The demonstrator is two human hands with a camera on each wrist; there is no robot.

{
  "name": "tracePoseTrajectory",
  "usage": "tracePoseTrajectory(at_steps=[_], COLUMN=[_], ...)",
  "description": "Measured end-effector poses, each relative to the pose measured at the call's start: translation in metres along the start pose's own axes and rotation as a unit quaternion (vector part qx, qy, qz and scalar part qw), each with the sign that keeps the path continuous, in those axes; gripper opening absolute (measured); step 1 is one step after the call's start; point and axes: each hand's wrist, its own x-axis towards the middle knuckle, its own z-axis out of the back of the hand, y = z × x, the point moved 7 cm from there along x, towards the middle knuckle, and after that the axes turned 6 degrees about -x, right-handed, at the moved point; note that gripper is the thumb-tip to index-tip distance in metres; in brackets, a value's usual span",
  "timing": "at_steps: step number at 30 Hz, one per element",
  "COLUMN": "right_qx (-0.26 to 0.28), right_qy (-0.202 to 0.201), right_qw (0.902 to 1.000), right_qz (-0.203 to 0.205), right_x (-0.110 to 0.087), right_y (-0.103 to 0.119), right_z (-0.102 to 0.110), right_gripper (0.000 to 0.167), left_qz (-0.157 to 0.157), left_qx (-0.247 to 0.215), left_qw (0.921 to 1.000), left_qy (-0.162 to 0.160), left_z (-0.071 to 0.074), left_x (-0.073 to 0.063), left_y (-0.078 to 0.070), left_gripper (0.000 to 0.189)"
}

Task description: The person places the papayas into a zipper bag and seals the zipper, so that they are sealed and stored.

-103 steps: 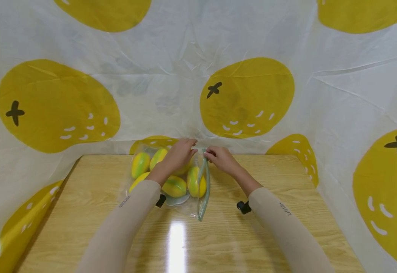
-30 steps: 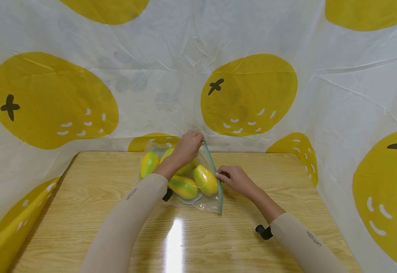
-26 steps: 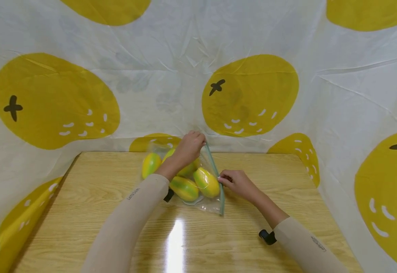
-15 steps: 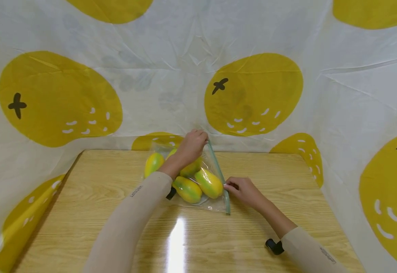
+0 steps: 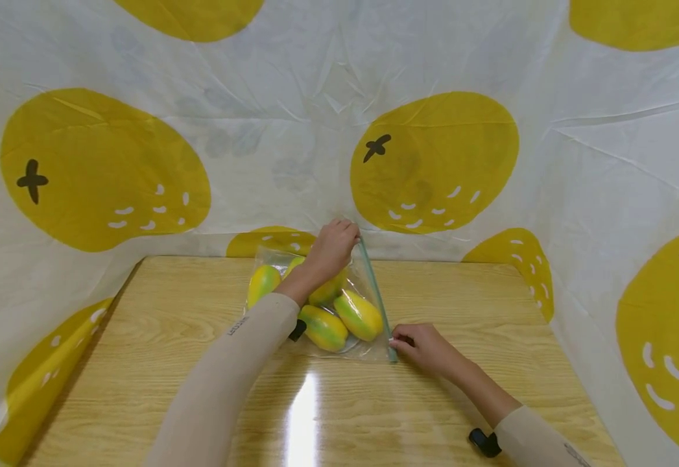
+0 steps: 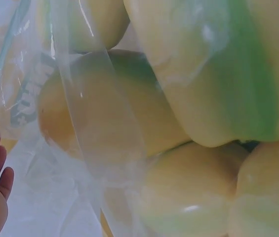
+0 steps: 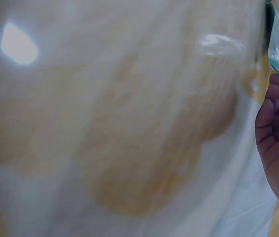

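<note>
A clear zip bag [image 5: 368,350] with a green seal strip [image 5: 376,279] lies on the table, holding several yellow-green fruits [image 5: 359,315] that look like mangoes or papayas. My left hand [image 5: 333,250] pinches the far end of the strip and its forearm crosses over the bag. At the near end, my right hand [image 5: 427,347] pinches the strip between thumb and fingers, where a small white piece like a slider shows. The left wrist view has fruits [image 6: 114,103] close up behind plastic, left fingers at its edge. In the right wrist view, right fingertips [image 7: 272,91] meet the bag's corner.
The wooden table [image 5: 187,363] runs up to a white cloth [image 5: 281,175] with large yellow fruit prints, which hangs behind and at both sides. Black wrist-worn cameras [image 5: 484,443] sit under the forearms. A bright light reflection lies on the tabletop.
My right hand has slid along the seal strip from its far end to its near end. The left hand has taken hold of the far end; the strip now lies straight and flat.
</note>
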Motion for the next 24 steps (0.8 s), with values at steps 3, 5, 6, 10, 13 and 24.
tracePoseTrajectory(at_steps=[3, 5, 6, 10, 13, 24], right_qx=[0.008, 0.014, 0.016, 0.02, 0.016, 0.007], right_qy=[0.018, 0.026, 0.029, 0.035, 0.034, 0.032], right_qw=[0.9998, 0.9996, 0.9995, 0.9991, 0.9989, 0.9988], right_qz=[0.001, 0.0, -0.001, -0.016, -0.028, -0.036], right_x=[-0.008, -0.012, -0.014, -0.017, -0.019, -0.019], right_y=[-0.001, -0.002, -0.002, -0.004, -0.005, -0.003], right_z=[-0.003, -0.004, -0.004, -0.004, -0.004, -0.003], right_gripper=[0.011, 0.012, 0.012, 0.012, 0.013, 0.012], left_qz=[0.011, 0.022, 0.028, 0.047, 0.056, 0.084], left_qx=[-0.008, -0.007, -0.005, 0.004, 0.0, -0.065], left_qw=[0.9999, 0.9997, 0.9996, 0.9989, 0.9981, 0.985], left_qy=[-0.005, -0.006, -0.005, 0.008, 0.024, 0.136], left_z=[0.0, -0.001, -0.002, -0.005, -0.007, -0.027], left_x=[0.002, 0.003, 0.003, 0.003, 0.002, -0.018], left_y=[0.001, 0.002, 0.003, 0.003, 0.002, 0.009], left_gripper=[0.012, 0.012, 0.012, 0.013, 0.014, 0.059])
